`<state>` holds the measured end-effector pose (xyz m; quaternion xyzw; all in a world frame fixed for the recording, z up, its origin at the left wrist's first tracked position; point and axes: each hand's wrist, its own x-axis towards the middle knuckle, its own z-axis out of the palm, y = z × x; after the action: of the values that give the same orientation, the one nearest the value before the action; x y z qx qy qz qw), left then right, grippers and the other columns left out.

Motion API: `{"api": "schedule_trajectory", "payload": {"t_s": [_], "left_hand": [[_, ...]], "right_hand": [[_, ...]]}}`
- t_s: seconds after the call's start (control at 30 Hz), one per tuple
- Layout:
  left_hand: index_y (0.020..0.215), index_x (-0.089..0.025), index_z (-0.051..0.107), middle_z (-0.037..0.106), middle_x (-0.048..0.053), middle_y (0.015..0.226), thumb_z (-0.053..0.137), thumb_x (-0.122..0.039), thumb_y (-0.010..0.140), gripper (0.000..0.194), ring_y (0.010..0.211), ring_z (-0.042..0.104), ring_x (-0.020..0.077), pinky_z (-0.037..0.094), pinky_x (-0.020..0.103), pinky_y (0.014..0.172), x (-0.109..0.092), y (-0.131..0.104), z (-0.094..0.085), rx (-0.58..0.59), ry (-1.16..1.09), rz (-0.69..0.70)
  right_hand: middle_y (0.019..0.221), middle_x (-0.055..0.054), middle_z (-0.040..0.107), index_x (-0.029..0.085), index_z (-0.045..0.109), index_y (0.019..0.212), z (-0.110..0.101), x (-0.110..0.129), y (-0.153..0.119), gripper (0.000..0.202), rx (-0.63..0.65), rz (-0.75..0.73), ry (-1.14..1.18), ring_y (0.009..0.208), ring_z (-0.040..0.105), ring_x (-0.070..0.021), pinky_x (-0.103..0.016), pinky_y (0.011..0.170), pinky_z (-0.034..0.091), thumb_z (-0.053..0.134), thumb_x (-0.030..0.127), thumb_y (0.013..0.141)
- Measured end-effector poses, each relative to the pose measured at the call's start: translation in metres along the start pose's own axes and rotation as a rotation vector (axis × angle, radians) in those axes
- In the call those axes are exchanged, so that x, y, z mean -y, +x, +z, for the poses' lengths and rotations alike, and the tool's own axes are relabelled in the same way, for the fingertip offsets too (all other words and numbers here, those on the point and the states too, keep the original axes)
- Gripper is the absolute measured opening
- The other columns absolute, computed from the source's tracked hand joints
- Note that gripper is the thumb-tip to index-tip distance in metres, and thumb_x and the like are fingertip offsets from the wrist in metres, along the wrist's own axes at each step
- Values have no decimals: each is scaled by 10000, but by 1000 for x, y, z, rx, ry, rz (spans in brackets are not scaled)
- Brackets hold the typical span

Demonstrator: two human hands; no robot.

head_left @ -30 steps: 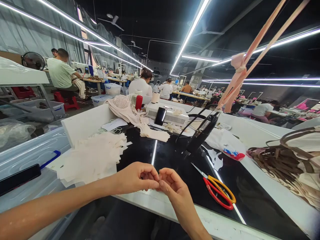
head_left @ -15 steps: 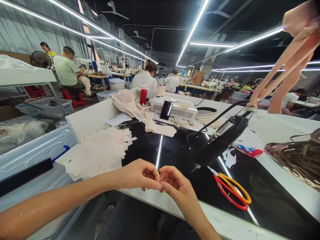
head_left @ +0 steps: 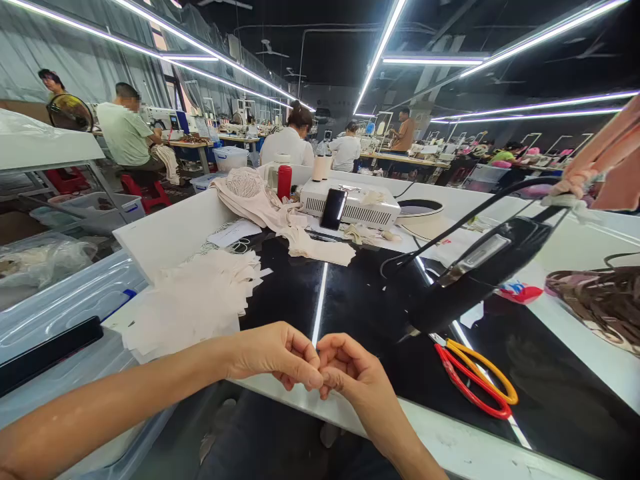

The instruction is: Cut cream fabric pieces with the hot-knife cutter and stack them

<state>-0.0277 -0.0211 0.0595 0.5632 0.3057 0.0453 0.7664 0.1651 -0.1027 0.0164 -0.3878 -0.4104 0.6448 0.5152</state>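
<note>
Tip to tip here, with curled fingertips (head_left: 314, 378) of left hand (head_left: 277, 355) and right hand (head_left: 359, 375) meeting at the thumbs — both closed in a pinch. Gripping something small between them? Cannot tell, with the meeting point hidden by skin. Poised just over the near edge of the black tabletop (head_left: 370, 300). Looks like delicate work, so go gently: press with the pads only, match the pressure on both sides, part the thumbs a touch for a clear look. Worth holding the wrists low and steady, too.

Out to the left, beyond the forearm: a loose heap of pale cloth (head_left: 190, 307), all fanned, overlapping edges. Best to swing the elbow wide of that. Over to the right, scissors (head_left: 473, 400), lying flat, handles toward the near edge. Above those, a black tool (head_left: 480, 273) slung from pink strips (head_left: 575, 177), tip down beside the blades — touching or not, hard to say. Mind that tip. Farther back, a phone (head_left: 334, 209) standing before a white box (head_left: 373, 212).
</note>
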Motion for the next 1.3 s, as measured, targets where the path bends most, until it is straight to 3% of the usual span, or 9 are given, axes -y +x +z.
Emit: {"api": "schedule_trajectory", "payload": {"t_s": [0.23,0.37,0.5,0.67,0.8,0.9,1.03,1.13,1.3], "left_hand": [[781,-156,745,615,-28,698,863,-335,751,216,659,537,92,505,203,628,-2,1,-1,-92,46,86],[839,-173,792,657,-15,757,782,-324,852,152,680,561,98,480,198,615,-5,4,7,-213,209,262],[947,-225,840,721,12,930,733,-274,919,122,808,637,117,478,203,690,-10,2,14,-273,495,478],[1082,-279,838,745,10,993,692,-278,975,180,912,672,132,494,215,819,-11,1,17,-240,610,514],[1041,-280,852,710,2,937,729,-291,925,169,797,626,113,473,205,709,-6,11,24,-165,449,370],[987,-274,860,694,-6,906,736,-270,905,149,789,617,106,457,196,690,-5,18,33,-98,399,342],[947,-272,854,719,-10,950,701,-282,938,154,896,660,125,478,189,766,-7,22,43,-22,401,313],[920,-261,849,721,-14,942,693,-278,939,159,887,660,123,474,188,762,-7,23,44,-15,414,291],[898,-245,842,740,-20,955,671,-268,947,179,887,672,123,481,193,813,-4,24,43,0,403,296]], "right_hand": [[733,53,656,178,690,933,-6,-14,-3,436,81,157,435,465,497,-1,-96,429,396,1006,352,688],[610,77,590,170,601,787,-1,-21,-6,495,159,264,534,367,291,30,-72,346,301,986,466,692],[596,72,605,170,618,820,1,-24,-8,431,290,291,656,326,179,27,-70,296,280,858,526,845],[654,58,646,181,589,830,7,-43,-7,319,578,127,931,292,221,25,-47,319,337,596,390,1071],[479,88,544,196,440,602,20,-71,1,560,869,-154,1075,261,353,23,-50,375,390,449,452,1100],[377,79,499,183,395,479,19,-76,4,661,971,-226,1042,273,448,-1,-110,424,432,452,518,1046],[420,76,544,160,383,517,3,-57,-7,658,978,-59,812,328,516,10,-198,513,449,110,495,1013],[444,83,549,160,361,554,-7,-41,-14,618,937,1,701,356,530,20,-211,533,437,12,450,974],[427,112,482,186,282,586,-9,-24,-9,540,992,-102,337,347,504,33,-217,538,437,-65,419,929]]}}
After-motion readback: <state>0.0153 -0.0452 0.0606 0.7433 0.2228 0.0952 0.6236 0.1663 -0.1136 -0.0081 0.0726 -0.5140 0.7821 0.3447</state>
